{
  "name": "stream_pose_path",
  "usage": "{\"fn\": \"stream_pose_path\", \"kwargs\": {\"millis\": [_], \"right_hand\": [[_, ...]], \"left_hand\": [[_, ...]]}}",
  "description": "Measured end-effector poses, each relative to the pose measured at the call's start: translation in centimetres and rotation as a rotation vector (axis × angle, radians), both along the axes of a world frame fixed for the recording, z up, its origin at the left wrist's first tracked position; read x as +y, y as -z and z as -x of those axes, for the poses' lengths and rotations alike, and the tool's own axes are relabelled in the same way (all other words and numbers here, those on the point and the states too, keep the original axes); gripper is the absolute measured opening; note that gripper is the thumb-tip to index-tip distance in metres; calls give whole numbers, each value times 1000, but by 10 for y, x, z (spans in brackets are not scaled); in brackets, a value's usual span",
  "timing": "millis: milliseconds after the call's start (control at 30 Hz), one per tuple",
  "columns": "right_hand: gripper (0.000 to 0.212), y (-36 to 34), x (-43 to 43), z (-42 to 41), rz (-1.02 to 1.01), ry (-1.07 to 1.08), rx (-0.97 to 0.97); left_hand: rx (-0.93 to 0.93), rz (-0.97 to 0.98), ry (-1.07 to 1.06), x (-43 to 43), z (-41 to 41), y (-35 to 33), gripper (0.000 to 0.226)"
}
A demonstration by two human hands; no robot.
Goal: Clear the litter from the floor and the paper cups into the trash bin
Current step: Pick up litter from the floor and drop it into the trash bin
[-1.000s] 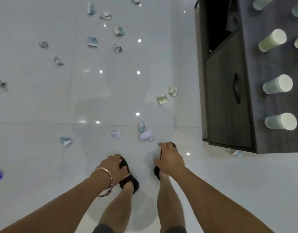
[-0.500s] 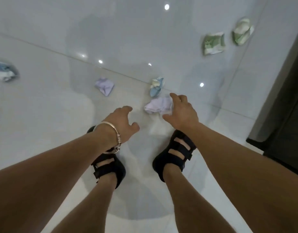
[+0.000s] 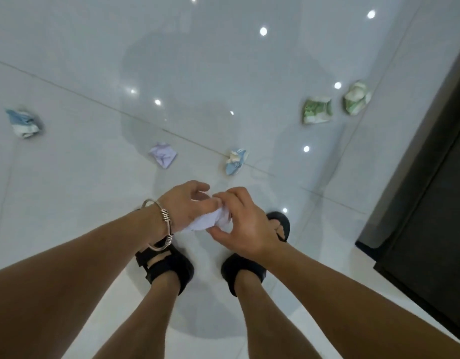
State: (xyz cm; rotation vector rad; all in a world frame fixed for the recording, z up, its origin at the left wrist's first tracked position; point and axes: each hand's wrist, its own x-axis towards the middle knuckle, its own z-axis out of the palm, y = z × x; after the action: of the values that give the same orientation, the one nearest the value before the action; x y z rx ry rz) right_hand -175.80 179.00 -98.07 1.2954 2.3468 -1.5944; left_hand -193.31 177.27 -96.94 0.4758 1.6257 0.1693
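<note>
Head view, right hand (image 3: 245, 225) half-hiding paper (image 3: 207, 222)

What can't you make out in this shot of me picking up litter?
- Head view: white crumpled paper mostly covered by right hand and left hand; whether the left grips it is hidden.
- Dark cabinet: cut off by the right edge.
- Trash bin and cups: outside the frame.

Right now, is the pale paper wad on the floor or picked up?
Picked up: the left hand and right hand hold the pale paper wad off the floor.
</note>
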Motion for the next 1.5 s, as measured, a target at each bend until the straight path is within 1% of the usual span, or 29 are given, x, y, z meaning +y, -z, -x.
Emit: {"fn": "stream_pose_path", "kwargs": {"millis": [67, 133, 200, 267, 300, 367, 433, 500, 567, 633, 733, 833, 933, 1033, 1167, 1300, 1500], "right_hand": [[55, -12, 15, 2, -13, 15, 22], [65, -13, 30, 3, -10, -18, 19], [81, -2, 45, 4, -14, -129, -43], [93, 23, 67, 2, -65, -228, -167], [97, 38, 78, 2, -107, -242, -255], [103, 70, 96, 7, -177, -191, -443], [107, 101, 99, 17, -192, -152, -567], [103, 125, 88, 26, -199, -186, -640], [88, 141, 72, 29, -254, -206, -676], [77, 145, 56, 31, -260, -168, -653], [79, 128, 45, 32, -168, -50, -613], [82, 80, 55, 40, -188, -78, -605], [84, 12, 75, 61, -223, -157, -576], [84, -72, 93, 91, -269, -166, -509], [85, -189, 105, 133, -298, -192, -417], [85, -299, 100, 173, -297, -305, -360], [88, -433, 66, 199, -343, -474, -306]], "left_hand": [[-111, -3, -11, 10, 1, -11, 37], [-121, 7, -14, 16, 2, -14, 31], [-11, -29, 69, 16, 6, -5, 33], [145, -94, 171, 9, 15, 12, 33], [208, -108, 174, 3, 20, 22, 27], [294, -78, 132, -17, 30, 43, 17], [347, -29, 90, -44, 38, 62, 16], [351, 20, 97, -72, 44, 75, 16], [339, 51, 131, -96, 51, 84, 17], [351, 73, 136, -113, 62, 85, 19], [371, 112, 157, -117, 76, 77, 23], [379, 62, 83, -98, 85, 42, 22], [377, -22, 40, -65, 95, -13, 22], [387, -121, 46, -30, 108, -88, 28], [387, -197, 40, 0, 127, -204, 38], [449, -244, -30, -8, 151, -309, 31], [508, -242, -312, -77, 156, -437, 28]]}}
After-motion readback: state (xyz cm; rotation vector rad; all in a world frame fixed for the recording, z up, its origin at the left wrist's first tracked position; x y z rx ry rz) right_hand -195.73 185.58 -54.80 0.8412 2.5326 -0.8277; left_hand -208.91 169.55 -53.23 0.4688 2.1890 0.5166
